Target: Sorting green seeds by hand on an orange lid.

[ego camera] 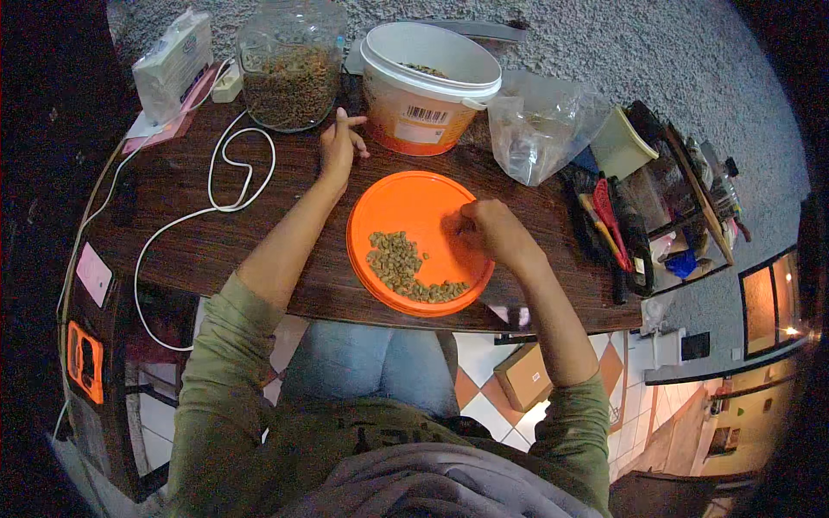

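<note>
My left hand (340,142) is raised between the glass jar and the white-and-orange plastic bucket (414,129), its fingers apart with nothing in them. The index fingertip is close to the bucket's lower left side, but I cannot tell if it touches. Over the right part of a round orange plastic lid (414,201) is my right hand (495,230), fingers curled in and blurred. Whether it holds anything is hidden. Small greenish-brown beans (395,262), which look like unroasted coffee, lie on the lid's lower left and bottom. More beans (426,70) show inside the bucket.
The large clear jar (288,84) holds brown granules. Right of the bucket is a clear plastic bag (537,129). A white cable (214,208) loops across the dark wooden table (311,272). Red-handled scissors (609,213) lie at right. A cardboard box (526,379) rests on the tiled floor.
</note>
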Demonstrator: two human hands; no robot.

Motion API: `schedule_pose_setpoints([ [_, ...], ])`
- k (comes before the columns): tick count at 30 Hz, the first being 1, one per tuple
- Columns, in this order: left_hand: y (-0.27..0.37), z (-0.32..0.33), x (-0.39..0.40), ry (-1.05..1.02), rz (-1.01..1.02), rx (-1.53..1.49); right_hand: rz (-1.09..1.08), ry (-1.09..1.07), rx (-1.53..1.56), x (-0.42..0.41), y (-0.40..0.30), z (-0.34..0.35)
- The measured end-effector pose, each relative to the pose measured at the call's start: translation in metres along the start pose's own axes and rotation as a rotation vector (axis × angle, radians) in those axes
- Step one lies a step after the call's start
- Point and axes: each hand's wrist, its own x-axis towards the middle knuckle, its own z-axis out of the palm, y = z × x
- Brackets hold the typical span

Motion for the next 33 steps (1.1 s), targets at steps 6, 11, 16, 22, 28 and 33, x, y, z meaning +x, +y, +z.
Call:
schedule_pose_setpoints([
  [6,0.000,0.002,0.001,0.008,-0.024,-0.019,-0.046,0.047,0.056,-0.004,0.007,0.002],
  [11,-0.004,0.002,0.004,-0.017,-0.015,-0.045,0.038,0.168,0.030,-0.006,0.007,0.012],
  [16,-0.004,0.001,0.003,-0.005,0.005,-0.046,0.012,0.140,-0.092,0.001,0.003,0.008],
  [22,-0.003,0.003,0.002,0.023,-0.028,-0.056,-0.079,0.096,-0.262,0.015,-0.008,0.011],
  [28,-0.003,0.003,0.004,-0.002,-0.036,-0.064,-0.190,0.269,-0.269,0.049,-0.029,0.000],
  [33,0.003,0.000,0.002,0.002,-0.047,-0.042,-0.214,0.589,-0.065,0.084,-0.053,-0.071],
])
